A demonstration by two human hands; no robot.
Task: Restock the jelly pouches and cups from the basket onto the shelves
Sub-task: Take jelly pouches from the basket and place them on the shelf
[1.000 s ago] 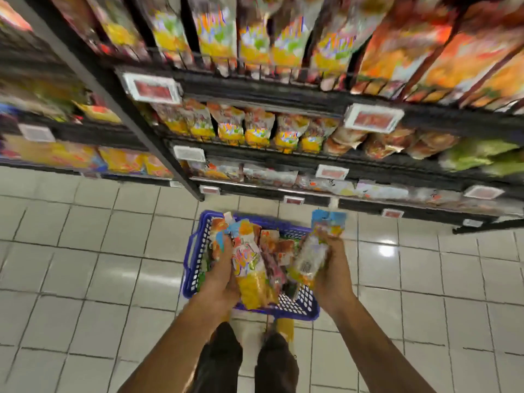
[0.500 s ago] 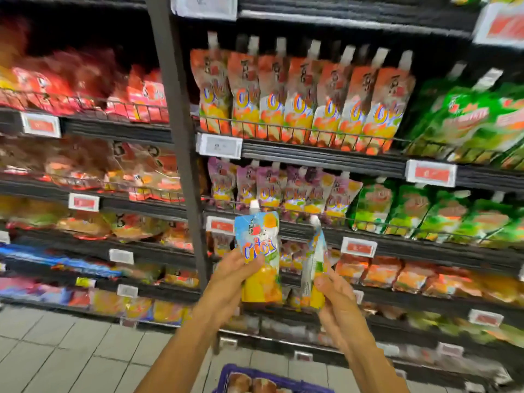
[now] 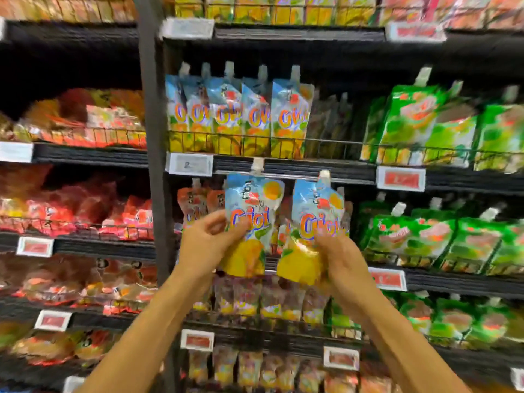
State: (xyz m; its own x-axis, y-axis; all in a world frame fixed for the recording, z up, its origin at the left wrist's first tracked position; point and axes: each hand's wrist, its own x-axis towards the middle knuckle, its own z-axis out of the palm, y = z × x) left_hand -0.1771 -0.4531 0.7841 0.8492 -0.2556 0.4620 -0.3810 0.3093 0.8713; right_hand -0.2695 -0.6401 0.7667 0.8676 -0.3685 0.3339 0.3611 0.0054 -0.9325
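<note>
My left hand (image 3: 205,245) grips a blue and yellow jelly pouch (image 3: 251,222) with a white spout, held upright. My right hand (image 3: 338,262) grips a second pouch of the same kind (image 3: 312,225) beside it. Both pouches hang in front of a shelf edge. On the shelf (image 3: 283,167) just above stands a row of matching blue and yellow pouches (image 3: 241,117) behind a wire rail, with a darker gap to the right of the row. The basket is out of view.
Green pouches (image 3: 425,126) fill the shelves to the right. Red and orange packets (image 3: 85,120) lie on the shelves to the left. A dark upright post (image 3: 150,137) divides the bays. Price tags (image 3: 189,164) line the shelf edges.
Both hands have lifted the two pouches from the basket on the floor up to shelf height. The view has risen from the floor to the shelves, and the basket has dropped out of sight.
</note>
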